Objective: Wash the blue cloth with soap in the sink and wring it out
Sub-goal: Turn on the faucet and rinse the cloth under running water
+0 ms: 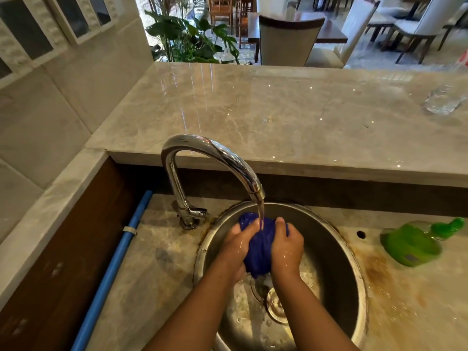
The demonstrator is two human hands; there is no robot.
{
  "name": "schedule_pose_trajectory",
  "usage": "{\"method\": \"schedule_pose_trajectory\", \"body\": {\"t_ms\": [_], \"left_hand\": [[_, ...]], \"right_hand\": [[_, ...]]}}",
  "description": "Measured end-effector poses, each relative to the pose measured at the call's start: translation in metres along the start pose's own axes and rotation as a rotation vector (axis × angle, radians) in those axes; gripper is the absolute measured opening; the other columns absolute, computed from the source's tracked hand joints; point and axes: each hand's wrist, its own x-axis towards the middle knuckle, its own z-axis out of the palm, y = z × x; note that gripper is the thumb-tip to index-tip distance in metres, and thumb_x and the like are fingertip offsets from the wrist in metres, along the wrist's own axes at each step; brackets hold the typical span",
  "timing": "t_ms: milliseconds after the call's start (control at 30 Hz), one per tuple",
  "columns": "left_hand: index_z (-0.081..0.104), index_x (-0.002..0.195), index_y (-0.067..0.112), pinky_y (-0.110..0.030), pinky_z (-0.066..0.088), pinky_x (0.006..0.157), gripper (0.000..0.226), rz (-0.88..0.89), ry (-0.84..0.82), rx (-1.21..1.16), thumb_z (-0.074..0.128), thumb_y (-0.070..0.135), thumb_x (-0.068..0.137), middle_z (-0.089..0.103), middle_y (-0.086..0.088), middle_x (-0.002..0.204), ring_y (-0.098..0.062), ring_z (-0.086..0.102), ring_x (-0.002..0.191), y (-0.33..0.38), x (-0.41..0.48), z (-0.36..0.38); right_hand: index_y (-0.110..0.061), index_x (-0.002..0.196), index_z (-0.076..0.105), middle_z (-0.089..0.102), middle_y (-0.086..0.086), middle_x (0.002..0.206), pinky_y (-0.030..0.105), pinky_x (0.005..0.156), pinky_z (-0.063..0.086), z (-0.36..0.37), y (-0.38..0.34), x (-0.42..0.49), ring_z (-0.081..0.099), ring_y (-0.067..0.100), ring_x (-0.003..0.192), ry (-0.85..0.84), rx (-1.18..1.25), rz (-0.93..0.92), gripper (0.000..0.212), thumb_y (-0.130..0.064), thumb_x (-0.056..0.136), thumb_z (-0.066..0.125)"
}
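A blue pipe (111,269) is running along the far left of the desk (157,269), slanting from seven o'clock up toward one o'clock beside a dark wooden panel. To its right, a chrome tap (202,160) is rising from its base at ten o'clock of the sink (339,252) and arching over the bowl, and a thin stream of water (261,211) is pouring from its spout onto the blue cloth (259,245).

The left hand (235,247) is closing around the left side of the cloth, its fingers curled and pressed into the fabric. The cloth is sitting bunched into a wet wad between the two hands, held above the round steel bowl near its twelve o'clock edge, with its lower end hanging toward the drain (273,300). The right hand (286,247) is gripping the right side in the same way, thumb on top and fingers wrapped tight, so the two hands are squeezing the wad from either side. Both hands are glistening with water.

At about three o'clock of the sink, a green bottle (415,244) is lying on the stained desk, its cap pointing toward two o'clock; it is blurred, so it is probably the soap. Up on the raised marble ledge (253,110), at the far right, a clear crumpled plastic bottle (444,100) is lying.
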Motion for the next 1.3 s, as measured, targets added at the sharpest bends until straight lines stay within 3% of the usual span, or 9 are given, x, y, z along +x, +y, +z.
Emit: {"method": "schedule_pose_trajectory", "body": {"t_ms": [133,233,300,400,733,867,1000,1133,1300], "left_hand": [[0.065,0.117,0.01,-0.037,0.058,0.072,0.043,0.013,0.181,0.002,0.066,0.044,0.09,0.073,-0.013,0.102,-0.029,0.071,0.092,0.005,0.003,0.005],[0.07,0.084,0.013,-0.02,0.05,0.052,0.047,-0.015,0.134,0.035,0.059,0.058,0.09,0.066,-0.003,0.07,-0.015,0.064,0.063,0.002,-0.004,0.013],[0.072,0.072,0.018,-0.024,0.054,0.062,0.05,-0.043,0.061,-0.027,0.069,0.068,0.074,0.067,-0.003,0.068,-0.019,0.066,0.068,-0.007,-0.004,0.014],[0.074,0.105,0.015,-0.046,0.058,0.087,0.049,-0.037,0.05,-0.152,0.068,0.057,0.082,0.077,-0.013,0.099,-0.03,0.074,0.094,-0.014,-0.011,0.011],[0.055,0.135,0.017,-0.055,0.057,0.088,0.052,0.038,-0.114,-0.197,0.07,0.009,0.086,0.068,-0.014,0.126,-0.036,0.068,0.111,-0.016,-0.01,-0.026],[0.059,0.129,0.02,-0.049,0.06,0.084,0.045,0.025,-0.077,-0.089,0.073,0.013,0.087,0.072,-0.01,0.12,-0.031,0.071,0.105,-0.017,-0.012,-0.024],[0.065,0.12,0.012,-0.049,0.056,0.087,0.035,-0.158,-0.166,-0.346,0.065,0.032,0.092,0.075,-0.017,0.11,-0.035,0.074,0.097,-0.017,-0.023,-0.02],[0.063,0.125,0.009,-0.048,0.054,0.091,0.058,-0.135,-0.177,-0.465,0.058,0.053,0.087,0.073,-0.019,0.116,-0.037,0.072,0.101,-0.032,-0.025,-0.014],[0.063,0.124,0.01,-0.049,0.054,0.09,0.065,-0.18,-0.183,-0.425,0.059,0.059,0.082,0.072,-0.019,0.117,-0.039,0.069,0.107,-0.034,-0.024,-0.018]], "right_hand": [[-0.011,0.077,0.063,0.062,0.014,0.069,0.034,0.057,0.047,0.0,-0.012,-0.036,0.054,0.018,0.059,-0.175,-0.031,-0.187,0.03,-0.026,0.1,0.054],[-0.015,0.072,0.06,0.06,0.003,0.062,0.027,0.053,0.044,0.007,-0.013,-0.043,0.052,0.011,0.055,-0.168,-0.142,-0.29,0.032,-0.03,0.099,0.054],[-0.015,0.069,0.058,0.057,0.001,0.059,0.021,0.048,0.038,0.007,-0.012,-0.034,0.048,0.009,0.052,-0.154,-0.265,-0.355,0.035,-0.034,0.098,0.054],[-0.016,0.07,0.059,0.059,0.001,0.062,0.022,0.052,0.041,0.003,-0.006,-0.011,0.053,0.012,0.055,-0.149,-0.331,-0.301,0.032,-0.03,0.099,0.054],[-0.011,0.108,0.062,0.072,0.016,0.104,0.046,0.08,0.059,-0.034,-0.001,0.016,0.071,0.031,0.091,-0.448,0.349,0.307,0.022,-0.03,0.099,0.057],[-0.012,0.122,0.062,0.069,0.019,0.122,0.054,0.092,0.055,-0.036,0.002,0.011,0.067,0.037,0.11,-0.445,0.541,0.46,0.034,-0.03,0.093,0.064],[-0.013,0.133,0.058,0.063,0.023,0.131,0.062,0.1,0.048,-0.031,0.003,0.006,0.063,0.044,0.116,-0.427,0.638,0.593,0.062,-0.034,0.079,0.079],[-0.013,0.125,0.064,0.069,0.018,0.123,0.051,0.086,0.057,-0.031,-0.001,0.007,0.07,0.036,0.108,-0.496,0.612,0.532,0.041,-0.027,0.087,0.072],[-0.013,0.11,0.068,0.071,0.015,0.111,0.048,0.092,0.054,-0.036,-0.006,0.009,0.069,0.03,0.098,-0.562,0.476,0.405,0.028,-0.029,0.087,0.068]]}}
